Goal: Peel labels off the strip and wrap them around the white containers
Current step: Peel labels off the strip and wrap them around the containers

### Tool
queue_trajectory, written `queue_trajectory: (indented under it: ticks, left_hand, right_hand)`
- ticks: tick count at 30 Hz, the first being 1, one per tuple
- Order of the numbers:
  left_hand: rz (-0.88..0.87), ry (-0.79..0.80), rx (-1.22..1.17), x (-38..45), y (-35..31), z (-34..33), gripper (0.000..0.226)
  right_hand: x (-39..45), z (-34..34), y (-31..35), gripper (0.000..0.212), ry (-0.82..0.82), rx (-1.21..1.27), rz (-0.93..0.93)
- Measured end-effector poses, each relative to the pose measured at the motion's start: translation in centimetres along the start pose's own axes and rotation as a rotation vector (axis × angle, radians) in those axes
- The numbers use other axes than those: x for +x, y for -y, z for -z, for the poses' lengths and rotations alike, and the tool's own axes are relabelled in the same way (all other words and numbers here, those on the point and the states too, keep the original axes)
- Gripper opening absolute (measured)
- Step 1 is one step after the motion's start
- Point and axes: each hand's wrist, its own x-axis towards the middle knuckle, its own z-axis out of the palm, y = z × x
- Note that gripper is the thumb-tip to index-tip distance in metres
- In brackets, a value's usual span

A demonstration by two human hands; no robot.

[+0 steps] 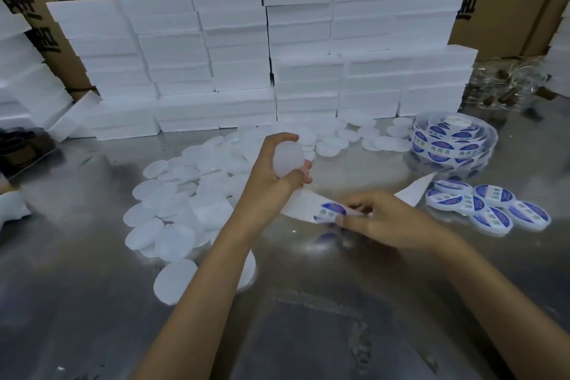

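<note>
While the white container [288, 160] was gripped upright above the desk [308, 333] in the left hand [271, 173], the blue label [331, 211] was pinched on the strip [303, 207] by the right hand's [385, 222] fingers [350, 219], just below and right of the container.

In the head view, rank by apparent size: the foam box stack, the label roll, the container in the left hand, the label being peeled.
1. Foam box stack
2. Label roll
3. Container, held in the left hand
4. Label, pinched by the right hand; partly hidden, so 3 and 4 are close.
</note>
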Motion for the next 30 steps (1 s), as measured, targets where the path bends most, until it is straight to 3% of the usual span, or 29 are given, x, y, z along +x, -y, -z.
queue_trajectory:
  ticks: [3, 6, 9, 14, 19, 23, 30]
  left_hand:
    - [-0.016, 0.060, 0.073, -0.3, 0.8, -0.2, 0.052]
    - [0.000, 0.067, 0.066, -0.5, 1.4, -0.4, 0.051]
    - [0.004, 0.049, 0.041, -0.5, 1.7, -0.5, 0.051]
    - [-0.018, 0.028, 0.118, -0.6, 1.6, -0.4, 0.050]
    - [-0.027, 0.057, 0.145, -0.8, 1.7, -0.5, 0.048]
    - [-0.024, 0.062, 0.140, -0.8, 1.7, -0.6, 0.046]
    - [-0.004, -0.047, 0.281, -0.5, 2.6, -0.6, 0.050]
  right_hand:
    - [0.0, 0.1, 0.2, 0.011, -0.052, 0.270, -0.049]
    - [-0.3, -0.4, 0.3, 0.016, -0.037, 0.329, 0.007]
    - [-0.3, -1.1, 0.5, 0.014, -0.129, 0.375, 0.025]
    - [-0.5, -2.4, 0.7, 0.041, -0.328, 0.120, 0.148]
    - [-0.5, -2.7, 1.1, 0.032, -0.414, -0.110, 0.284]
    - [-0.6, -2.7, 1.3, 0.019, -0.454, -0.120, 0.343]
    - [-0.8, -2.7, 2.0, 0.014, -0.568, -0.120, 0.355]
